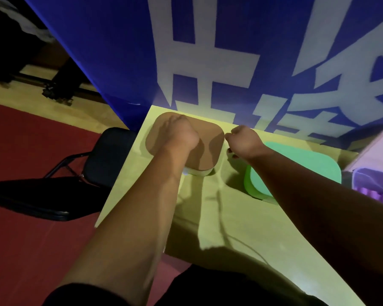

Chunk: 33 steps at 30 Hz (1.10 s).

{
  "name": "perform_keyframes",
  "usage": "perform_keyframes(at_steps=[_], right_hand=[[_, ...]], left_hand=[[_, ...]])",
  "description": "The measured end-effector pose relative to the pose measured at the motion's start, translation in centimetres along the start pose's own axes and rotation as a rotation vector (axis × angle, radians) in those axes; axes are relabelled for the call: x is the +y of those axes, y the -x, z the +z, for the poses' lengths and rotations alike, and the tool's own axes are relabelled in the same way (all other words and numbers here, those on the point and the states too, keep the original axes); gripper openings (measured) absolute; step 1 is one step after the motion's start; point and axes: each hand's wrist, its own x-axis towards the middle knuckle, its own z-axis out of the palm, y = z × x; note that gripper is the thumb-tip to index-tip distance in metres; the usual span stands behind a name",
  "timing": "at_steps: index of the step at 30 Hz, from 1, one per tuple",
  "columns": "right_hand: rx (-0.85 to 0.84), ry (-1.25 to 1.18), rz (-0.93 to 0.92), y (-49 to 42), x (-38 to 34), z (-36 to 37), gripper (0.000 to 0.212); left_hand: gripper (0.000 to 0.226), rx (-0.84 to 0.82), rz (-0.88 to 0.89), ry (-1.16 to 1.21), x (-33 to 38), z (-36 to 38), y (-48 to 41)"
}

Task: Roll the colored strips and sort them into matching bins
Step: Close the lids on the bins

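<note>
Both curled, contents untellable: left hand (181,133) on the brown lid (210,138), right hand (245,140) just off its right edge

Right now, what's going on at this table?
A person reaches over a yellow-green table. Their left hand rests on a bin's brown lid; the right hand, curled, is between it and a green-lidded bin. Whether either holds a strip is unclear. Purple rolls lie in a purple bin at right.

Two hands, the left hand (179,133) and the right hand (244,140), reach over one table (230,217) with three bins: one brown-lidded bin (210,146) under the left hand, one green-lidded bin (307,166) just right of the right hand, one purple bin (372,173) farther right, and one black chair (106,155) left of both.
</note>
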Motion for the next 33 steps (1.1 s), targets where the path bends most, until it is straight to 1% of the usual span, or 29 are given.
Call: perform_keyframes(at_steps=[3, 5, 8, 12, 15, 17, 21, 24, 26, 29, 31, 33], right_hand=[[0.006, -0.096, 0.011, 1.6, 1.2, -3.0, 0.026], [0.047, -0.178, 0.019, 2.8, 2.6, -5.1, 0.027], [0.124, -0.255, 0.034, 5.0, 5.5, -8.5, 0.023], [0.184, -0.390, 0.107, 7.4, 10.6, -13.5, 0.023], [0.241, -0.451, 0.149, 8.6, 14.8, -17.0, 0.021], [0.274, -0.508, 0.163, 9.0, 17.8, -19.3, 0.019], [0.333, -0.554, 0.190, 9.4, 23.8, -24.1, 0.017], [0.270, -0.457, 0.158, 10.2, 27.9, -27.9, 0.024], [0.252, -0.430, 0.141, 10.1, 30.3, -30.6, 0.028], [0.309, -0.568, 0.185, 8.9, 34.2, -33.9, 0.029], [0.326, -0.612, 0.168, 8.2, 35.7, -35.4, 0.025], [0.322, -0.629, 0.152, 7.5, 36.7, -37.0, 0.014]], left_hand=[[0.044, -0.083, 0.126, 0.102, 4.8, 0.1, 2.3], [0.042, -0.117, 0.208, 0.152, 7.7, 0.6, 3.9], [0.037, -0.213, 0.292, 0.242, 11.9, 2.2, 6.3], [0.024, -0.326, 0.416, 0.273, 18.0, 4.0, 10.1], [0.023, -0.383, 0.490, 0.273, 22.4, 5.4, 13.2], [0.023, -0.395, 0.504, 0.274, 25.3, 6.4, 15.0], [0.027, -0.330, 0.512, 0.243, 31.4, 9.1, 17.7], [0.026, -0.253, 0.494, 0.272, 36.5, 11.1, 19.7], [0.033, -0.206, 0.472, 0.286, 40.0, 12.1, 21.0], [0.043, -0.136, 0.471, 0.298, 44.5, 13.6, 21.9], [0.047, -0.121, 0.432, 0.298, 46.4, 14.5, 21.8], [0.050, -0.126, 0.359, 0.293, 47.9, 15.3, 21.7]])
